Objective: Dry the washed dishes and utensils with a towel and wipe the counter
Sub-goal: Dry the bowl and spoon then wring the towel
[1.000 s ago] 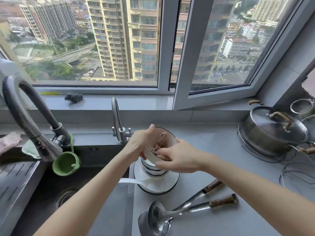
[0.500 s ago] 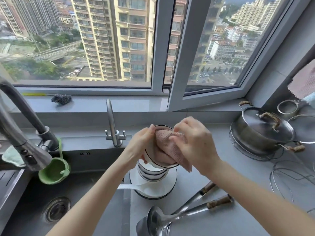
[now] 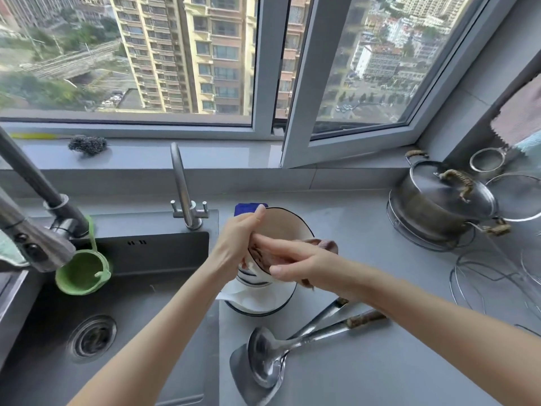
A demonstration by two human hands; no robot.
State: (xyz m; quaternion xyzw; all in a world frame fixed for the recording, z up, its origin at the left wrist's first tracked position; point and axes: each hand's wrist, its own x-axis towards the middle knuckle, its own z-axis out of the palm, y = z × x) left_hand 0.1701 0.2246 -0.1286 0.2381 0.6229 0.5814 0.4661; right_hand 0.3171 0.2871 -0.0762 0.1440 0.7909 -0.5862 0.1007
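Note:
My left hand (image 3: 234,244) grips the rim of a white bowl with a dark rim (image 3: 282,227), tilted above a stack of bowls (image 3: 251,281) on a white plate (image 3: 263,304). My right hand (image 3: 295,262) reaches into the bowl with fingers stretched, pressing a pinkish-brown towel (image 3: 328,246) against its inside. Part of the towel hangs over the bowl's near edge. A steel ladle (image 3: 266,356) and a steel spatula (image 3: 248,373) with wrapped handles lie on the grey counter (image 3: 366,361) in front of the plate.
A dark sink (image 3: 117,303) with its drain lies left, with a tall tap (image 3: 181,186), a pull-out faucet (image 3: 32,235) and a green cup (image 3: 83,273). A lidded steel pot (image 3: 439,200) on a wire rack and strainers stand right. A scourer (image 3: 87,145) sits on the sill.
My right hand moved from the bowl's top edge down into the bowl, fingers now stretched across the towel. The bowl tilted more open towards me. The camera shifted slightly left.

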